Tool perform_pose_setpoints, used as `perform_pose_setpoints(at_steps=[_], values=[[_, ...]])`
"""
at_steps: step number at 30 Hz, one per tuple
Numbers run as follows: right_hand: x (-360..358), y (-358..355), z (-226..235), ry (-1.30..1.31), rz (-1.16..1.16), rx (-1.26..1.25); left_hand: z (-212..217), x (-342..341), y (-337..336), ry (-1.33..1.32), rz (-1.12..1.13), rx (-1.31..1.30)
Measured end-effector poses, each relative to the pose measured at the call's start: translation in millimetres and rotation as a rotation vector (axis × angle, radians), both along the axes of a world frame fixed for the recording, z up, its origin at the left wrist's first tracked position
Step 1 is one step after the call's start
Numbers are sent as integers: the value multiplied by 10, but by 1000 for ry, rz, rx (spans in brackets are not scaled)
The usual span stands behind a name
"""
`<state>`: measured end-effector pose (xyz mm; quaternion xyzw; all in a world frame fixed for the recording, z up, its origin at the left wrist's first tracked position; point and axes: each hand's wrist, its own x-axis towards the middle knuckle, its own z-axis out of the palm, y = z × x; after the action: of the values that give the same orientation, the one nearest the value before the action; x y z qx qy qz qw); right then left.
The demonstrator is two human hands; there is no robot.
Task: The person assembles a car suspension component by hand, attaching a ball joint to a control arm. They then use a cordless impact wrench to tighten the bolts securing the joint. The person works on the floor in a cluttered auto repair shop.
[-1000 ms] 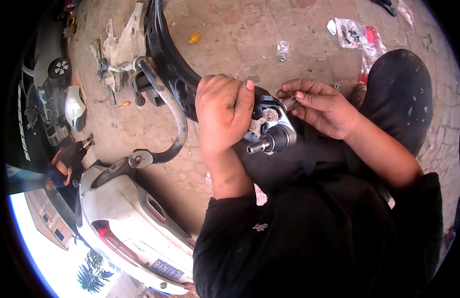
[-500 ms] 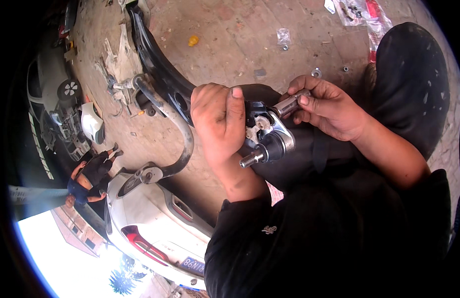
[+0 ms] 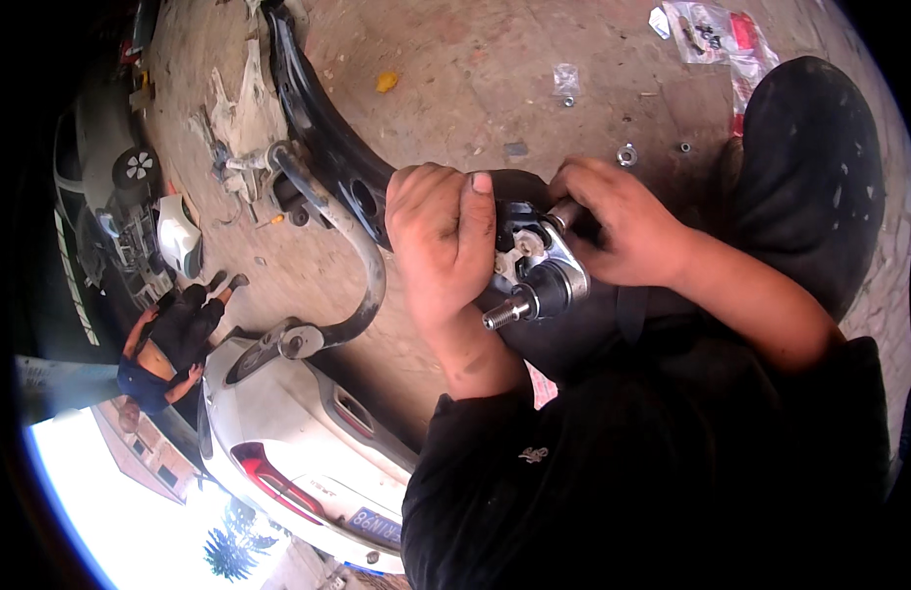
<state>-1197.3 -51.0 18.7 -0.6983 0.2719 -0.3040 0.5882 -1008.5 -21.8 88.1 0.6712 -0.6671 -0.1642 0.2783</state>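
1. A white car [image 3: 298, 462] is seen at the near left, rear end up, with a red tail lamp.
2. A long black control arm [image 3: 323, 147] is laid on the brick ground [image 3: 475, 69], running from far left toward the hands; a curved grey bar [image 3: 362, 265] is crossed beside it.
3. A person in dark clothes [image 3: 170, 339] is seen crouched at the left, well apart from the hands.
4. The left hand [image 3: 440, 241] is clenched around the near end of the control arm, thumb up, just left of the ball joint.
5. The right hand [image 3: 622, 231] is closed on a small metal piece at the joint's far right; what it is cannot be told.
6. The ball joint [image 3: 539, 280], metal with a threaded stud pointing near-left, is held between both hands.
7. A plastic packet [image 3: 716, 29] and loose nuts [image 3: 627, 154] are scattered at far right.
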Motion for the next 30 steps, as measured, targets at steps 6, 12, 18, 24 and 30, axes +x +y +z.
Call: perform_pose_setpoints(at_steps=[6,12,18,24,30], values=[[38,-101,163,309,-67,-157,13,26,8,-30,-22,16],[37,-393,257,442,327,-88,26,21,-14,-47,-35,-20],[77,-465,328,426,462,-28,26,61,8,-61,-37,-36],[190,-18,139,150,-115,-131,75,50,-22,-47,-63,-11],[166,-246,117,246,280,-63,62,100,14,-85,-54,-21]])
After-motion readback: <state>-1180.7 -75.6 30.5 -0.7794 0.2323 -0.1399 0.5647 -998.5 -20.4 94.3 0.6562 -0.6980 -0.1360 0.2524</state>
